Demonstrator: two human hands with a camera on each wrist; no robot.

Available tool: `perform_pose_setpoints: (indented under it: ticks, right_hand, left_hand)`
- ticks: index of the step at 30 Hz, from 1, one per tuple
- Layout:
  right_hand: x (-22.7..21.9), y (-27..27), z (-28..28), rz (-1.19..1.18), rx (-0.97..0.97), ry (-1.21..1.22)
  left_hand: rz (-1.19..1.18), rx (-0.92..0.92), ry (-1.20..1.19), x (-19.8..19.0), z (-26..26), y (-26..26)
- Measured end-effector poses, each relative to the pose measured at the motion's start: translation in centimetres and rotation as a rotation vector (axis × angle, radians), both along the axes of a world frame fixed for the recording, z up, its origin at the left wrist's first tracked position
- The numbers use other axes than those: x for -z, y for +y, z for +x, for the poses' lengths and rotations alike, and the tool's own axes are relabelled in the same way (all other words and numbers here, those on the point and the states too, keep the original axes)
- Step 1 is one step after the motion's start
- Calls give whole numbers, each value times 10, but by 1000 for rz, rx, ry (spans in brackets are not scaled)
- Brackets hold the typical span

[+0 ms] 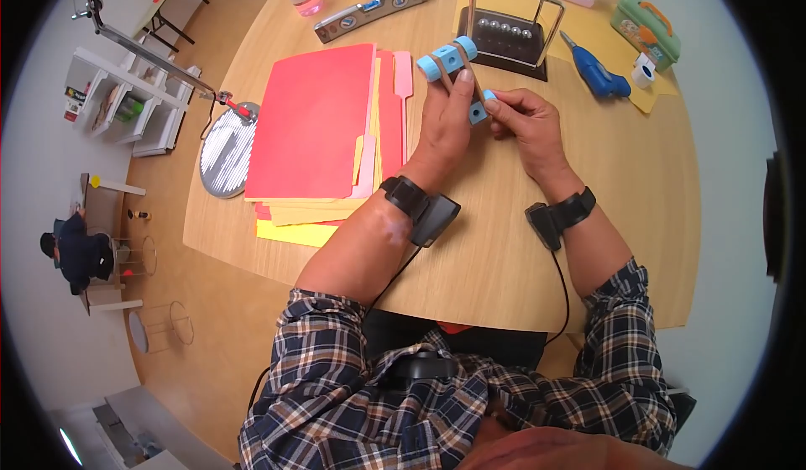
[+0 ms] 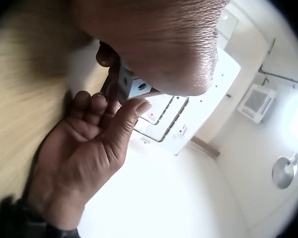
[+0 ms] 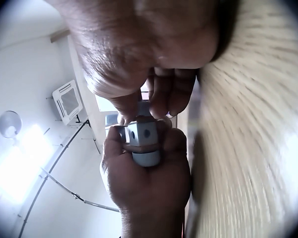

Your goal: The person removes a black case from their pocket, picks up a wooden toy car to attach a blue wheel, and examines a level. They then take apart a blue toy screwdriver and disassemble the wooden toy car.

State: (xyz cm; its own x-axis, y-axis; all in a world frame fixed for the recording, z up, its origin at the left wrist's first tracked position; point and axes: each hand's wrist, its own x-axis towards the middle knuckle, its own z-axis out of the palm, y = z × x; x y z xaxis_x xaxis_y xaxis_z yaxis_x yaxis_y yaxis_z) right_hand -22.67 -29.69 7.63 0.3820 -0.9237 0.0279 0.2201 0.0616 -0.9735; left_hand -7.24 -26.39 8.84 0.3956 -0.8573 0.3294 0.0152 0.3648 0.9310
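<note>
My left hand point(image 1: 446, 126) grips a toy assembly of light-blue perforated blocks point(image 1: 450, 56) and thin brown strips. Round blue caps show at the ends of its upper block. My right hand point(image 1: 531, 127) pinches a small blue cap point(image 1: 489, 95) at the lower end, beside another blue block point(image 1: 478, 113). Seen from the right wrist, a holed block point(image 3: 141, 133) sits between both hands, a brown strip running across it. In the left wrist view, the left hand point(image 2: 159, 47) covers most of the assembly, while the right thumb point(image 2: 131, 111) comes up close to a block point(image 2: 135, 88).
Red and yellow folders point(image 1: 311, 126) are stacked left of the hands. Behind lie a spirit level point(image 1: 372, 13) and a Newton's cradle point(image 1: 504, 42). A blue tool point(image 1: 598, 71), white roll point(image 1: 643, 72) and green case point(image 1: 645, 29) are at right. A round ribbed disc point(image 1: 227, 155) lies left.
</note>
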Motion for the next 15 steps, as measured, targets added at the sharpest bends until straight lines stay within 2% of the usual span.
perform_pose_setpoints:
  ticks: [3,5,8,15]
  right_hand:
    - [6,-5,-3,-3,-34,2]
    - [6,-7,-5,-13,-70,-3]
    - [2,-5,-5,10,-105,-14]
    - [-4,0,-4,-74,-75,-69]
  left_hand:
    - [65,24,70,0,9,0]
    - [241,239,336,9,26,-6]
    - [258,321,416,8,33,-4]
    - [257,343,443,13,34,-7]
